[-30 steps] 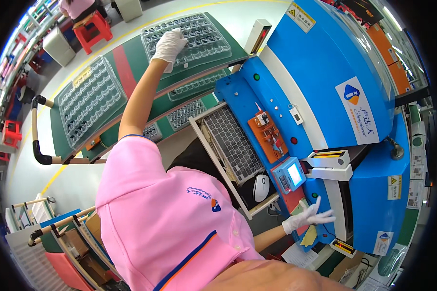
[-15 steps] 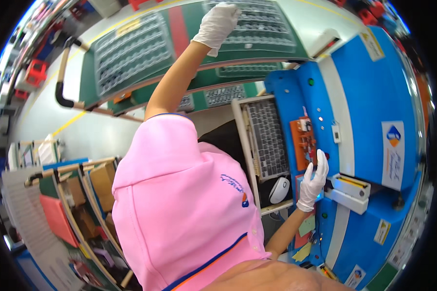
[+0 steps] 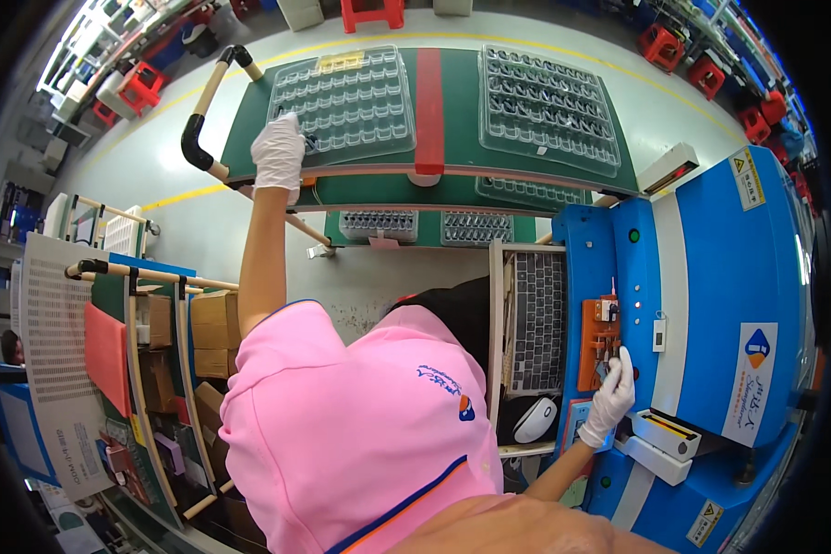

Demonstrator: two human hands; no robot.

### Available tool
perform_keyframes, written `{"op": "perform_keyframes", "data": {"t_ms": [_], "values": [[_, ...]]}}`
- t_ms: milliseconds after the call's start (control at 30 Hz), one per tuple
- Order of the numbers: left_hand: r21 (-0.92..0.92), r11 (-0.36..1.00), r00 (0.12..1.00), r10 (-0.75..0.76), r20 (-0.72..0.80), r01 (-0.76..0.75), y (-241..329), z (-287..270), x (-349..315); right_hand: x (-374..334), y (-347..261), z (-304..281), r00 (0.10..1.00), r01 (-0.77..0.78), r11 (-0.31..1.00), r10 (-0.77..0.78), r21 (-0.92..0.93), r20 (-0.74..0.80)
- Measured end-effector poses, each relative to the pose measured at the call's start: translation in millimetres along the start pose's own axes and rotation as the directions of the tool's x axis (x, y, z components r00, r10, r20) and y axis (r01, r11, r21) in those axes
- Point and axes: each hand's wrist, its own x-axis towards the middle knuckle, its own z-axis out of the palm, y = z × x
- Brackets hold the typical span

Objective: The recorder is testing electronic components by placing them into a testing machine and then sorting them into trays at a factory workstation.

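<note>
My left hand (image 3: pixel 278 153), in a white glove, is at the near left corner of a clear plastic tray (image 3: pixel 365 115) with rows of pockets. Its fingers are curled together, and small dark pieces (image 3: pixel 310 143) show beside the fingertips. Whatever the fingers hold is hidden. To the right on the green bench, a second clear tray (image 3: pixel 549 111) carries rows of dark parts. My right hand (image 3: pixel 609 403), also gloved, is beside an orange fixture (image 3: pixel 599 346) on the blue machine. Its fingers are stretched out, thumb apart, with nothing visible between them.
A red strip (image 3: pixel 429 111) divides the green bench top. More trays (image 3: pixel 475 227) lie on the lower shelf. A keyboard (image 3: pixel 537 319) and white mouse (image 3: pixel 535 420) sit in a pull-out drawer by the blue machine (image 3: pixel 720 305). Behind me at left, a rack holds cardboard boxes (image 3: pixel 214 319).
My left hand has moved left from the right tray to the left tray's near corner. My right hand stays by the orange fixture. The view has shifted, showing more of the bench.
</note>
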Motion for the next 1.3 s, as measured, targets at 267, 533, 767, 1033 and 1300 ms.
{"op": "perform_keyframes", "data": {"t_ms": [267,533,767,1033,1300], "values": [[0.037,0.991,0.982,0.126,0.140,-0.132,18,-9,-1,22,-38,-26,0.958,-0.268,0.963,0.266,0.005,0.111],[-0.043,0.998,0.960,-0.030,0.277,0.043,24,-13,19,77,9,71,0.930,0.367,0.893,-0.361,-0.260,0.072],[-0.096,0.990,0.942,-0.062,0.328,0.099,17,-1,25,83,24,80,0.971,0.236,0.969,-0.234,-0.076,0.043],[-0.458,0.888,0.995,0.071,0.071,-0.031,51,-50,1,76,27,80,0.936,0.322,0.936,-0.338,-0.145,-0.102],[-0.947,0.304,0.459,0.859,0.227,-0.100,256,-60,-82,38,-40,23,0.897,0.321,0.930,-0.359,-0.177,-0.258]]}}
